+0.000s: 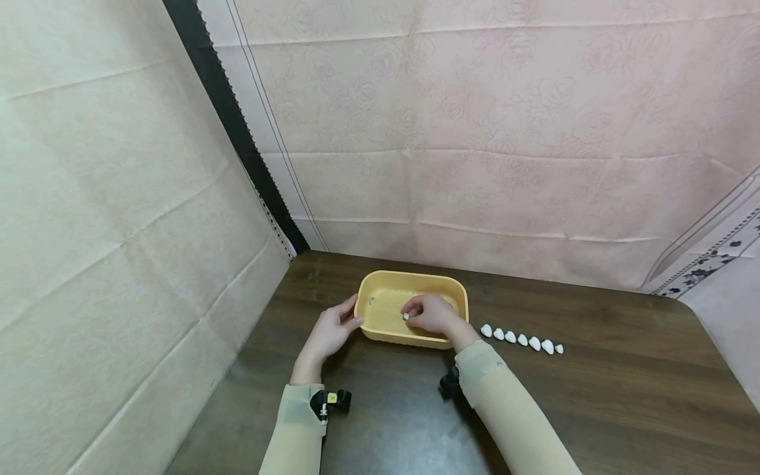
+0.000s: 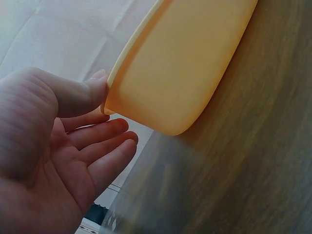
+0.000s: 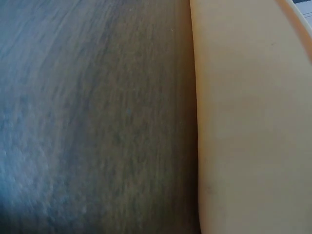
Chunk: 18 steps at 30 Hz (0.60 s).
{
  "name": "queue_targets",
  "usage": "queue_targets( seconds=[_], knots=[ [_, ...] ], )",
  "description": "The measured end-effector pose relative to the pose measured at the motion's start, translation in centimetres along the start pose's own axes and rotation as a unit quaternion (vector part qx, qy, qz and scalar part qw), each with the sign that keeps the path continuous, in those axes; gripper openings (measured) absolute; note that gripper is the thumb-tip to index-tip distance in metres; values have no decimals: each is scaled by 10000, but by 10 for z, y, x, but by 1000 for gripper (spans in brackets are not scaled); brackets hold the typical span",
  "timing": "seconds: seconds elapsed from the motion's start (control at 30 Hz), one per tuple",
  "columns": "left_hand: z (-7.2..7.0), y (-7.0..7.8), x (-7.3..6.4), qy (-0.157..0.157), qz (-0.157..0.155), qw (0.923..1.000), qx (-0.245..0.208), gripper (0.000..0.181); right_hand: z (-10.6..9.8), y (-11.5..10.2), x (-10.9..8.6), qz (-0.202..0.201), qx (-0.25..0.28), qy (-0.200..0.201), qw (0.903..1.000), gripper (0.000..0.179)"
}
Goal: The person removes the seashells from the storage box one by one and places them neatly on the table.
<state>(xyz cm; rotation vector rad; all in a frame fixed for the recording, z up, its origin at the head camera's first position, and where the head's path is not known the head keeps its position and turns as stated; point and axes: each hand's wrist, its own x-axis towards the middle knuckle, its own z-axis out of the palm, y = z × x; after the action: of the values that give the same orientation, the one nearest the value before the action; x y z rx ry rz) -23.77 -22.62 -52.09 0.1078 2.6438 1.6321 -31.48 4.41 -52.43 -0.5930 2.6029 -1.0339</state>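
Note:
A yellow plastic tray (image 1: pixel 380 333) with raised walls stands on the table in the head view. My left hand (image 1: pixel 332 331) pinches its left end; in the left wrist view the thumb lies at the rim of the tray (image 2: pixel 180 73), with the other fingers loosely spread beyond it. Inside the tray, my right hand (image 1: pixel 432 313) holds a small white pebble-like piece (image 1: pixel 406 316) at its fingertips. A small pale spot or piece (image 1: pixel 372 301) shows on the tray's floor. The right wrist view has only the tray's outer wall (image 3: pixel 253 117) and tabletop, not the hand.
Right of the tray, several white pebble-like pieces (image 1: pixel 522 340) lie in a slanting row on the dark wooden table (image 1: pixel 629 356). Cloth hangings (image 1: pixel 475 132) rise behind and to the left of the table. Small black devices (image 1: pixel 331 401) sit at both wrists.

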Motion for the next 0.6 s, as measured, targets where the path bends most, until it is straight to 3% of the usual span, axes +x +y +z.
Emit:
queue_targets(
  seconds=[0.6],
  knots=[
    [1, 1, 0, 17, -49, 10000, 71, 59, 1, -1, -1, -100, -177, 109, 9997, 12]
  ],
)
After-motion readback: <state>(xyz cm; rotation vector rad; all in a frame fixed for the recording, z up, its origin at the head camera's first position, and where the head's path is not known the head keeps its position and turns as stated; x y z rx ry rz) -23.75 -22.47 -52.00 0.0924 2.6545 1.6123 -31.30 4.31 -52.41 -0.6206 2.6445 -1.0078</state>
